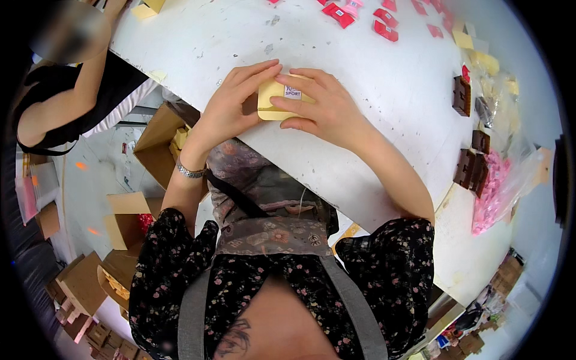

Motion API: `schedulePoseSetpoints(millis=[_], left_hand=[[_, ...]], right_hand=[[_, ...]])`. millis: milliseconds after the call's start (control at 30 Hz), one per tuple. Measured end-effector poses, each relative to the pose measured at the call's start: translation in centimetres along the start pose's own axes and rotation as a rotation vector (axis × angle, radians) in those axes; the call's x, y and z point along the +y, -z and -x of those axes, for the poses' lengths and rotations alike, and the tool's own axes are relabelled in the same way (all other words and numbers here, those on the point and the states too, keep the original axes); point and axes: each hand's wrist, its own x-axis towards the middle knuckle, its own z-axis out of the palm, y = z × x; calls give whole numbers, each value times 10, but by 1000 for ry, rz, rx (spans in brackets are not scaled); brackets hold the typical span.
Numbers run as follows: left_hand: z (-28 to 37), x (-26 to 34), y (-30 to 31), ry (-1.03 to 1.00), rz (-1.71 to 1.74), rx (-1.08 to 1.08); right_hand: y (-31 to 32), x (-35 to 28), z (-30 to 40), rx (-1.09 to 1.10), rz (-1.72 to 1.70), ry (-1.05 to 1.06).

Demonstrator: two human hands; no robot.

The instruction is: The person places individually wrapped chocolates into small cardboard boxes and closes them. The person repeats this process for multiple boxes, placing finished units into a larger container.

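A small pale yellow carton (265, 101) sits between my hands at the table's near edge. A printed label shows on its upper face. My left hand (234, 96) curves around its left side, with fingertips at the far left corner and the thumb at the near left. Across the top and right side lies my right hand (326, 105), its spread fingers covering part of the label. The right thumb rests by the carton's near edge. Both hands hold the carton, and its right end is hidden.
Red wrapped packets (338, 16) lie on the white table (279, 40). To the right are dark brown boxes (461, 96), a plastic bag (517, 180) and pink packets (492, 191). A co-worker's arm (85, 90) reaches in at left, above an open cardboard box (155, 144).
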Motion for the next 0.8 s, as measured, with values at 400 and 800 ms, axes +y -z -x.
schedulePoseSetpoints(millis=[400, 800], left_hand=[[7, -3, -11, -164, -159, 60], [233, -12, 25, 747, -637, 483]], right_hand=[[10, -9, 20, -190, 251, -45], [-106, 50, -188, 272, -203, -179]])
